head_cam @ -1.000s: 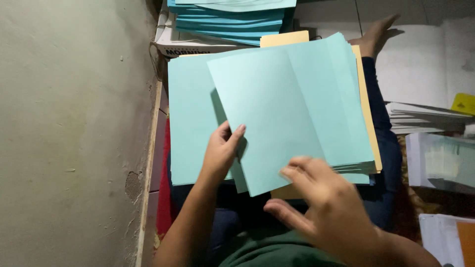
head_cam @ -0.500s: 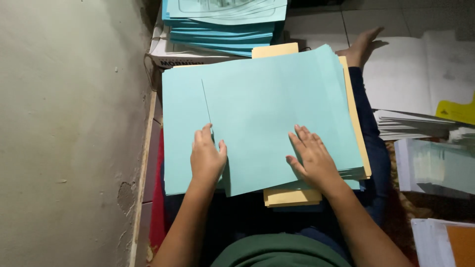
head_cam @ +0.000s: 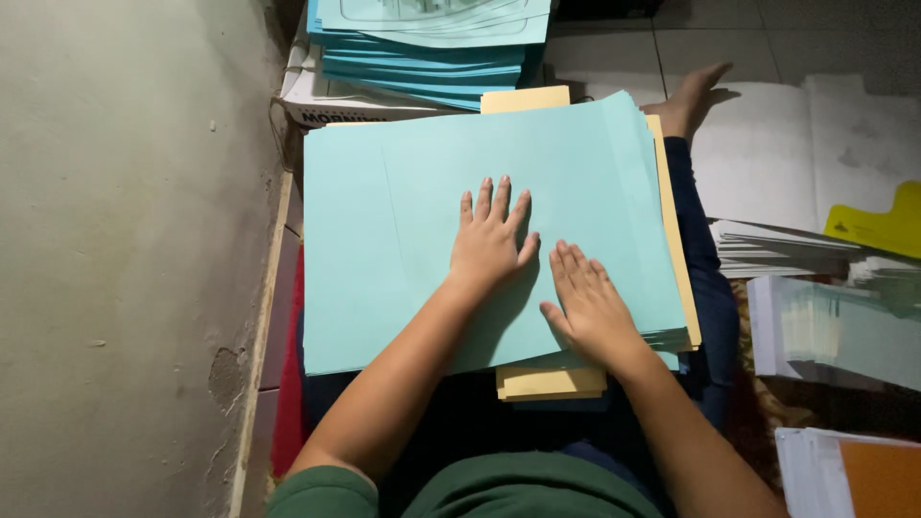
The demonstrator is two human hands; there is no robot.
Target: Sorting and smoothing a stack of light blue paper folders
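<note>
A stack of light teal paper sheets (head_cam: pixel 403 230) lies on my lap, over some pale yellow sheets (head_cam: pixel 549 382) whose edges stick out at the near side and the right. My left hand (head_cam: pixel 491 238) rests flat on the middle of the top teal sheet, fingers spread. My right hand (head_cam: pixel 587 305) lies flat beside it, closer to me and to the right, fingers together. Neither hand grips anything. My foot (head_cam: pixel 693 96) shows beyond the stack at the far right.
A taller pile of teal sheets (head_cam: pixel 432 48) sits on a white cardboard box (head_cam: pixel 317 101) at the far side. A grey wall (head_cam: pixel 125 259) runs along the left. Piles of white paper (head_cam: pixel 777 249), a yellow folder (head_cam: pixel 878 228) and an orange-covered pile (head_cam: pixel 868 475) lie at the right.
One second ago my hands were folding over a teal sheet. It now lies flat on the stack, and both hands have slid from its near edge toward the middle, pressing on it.
</note>
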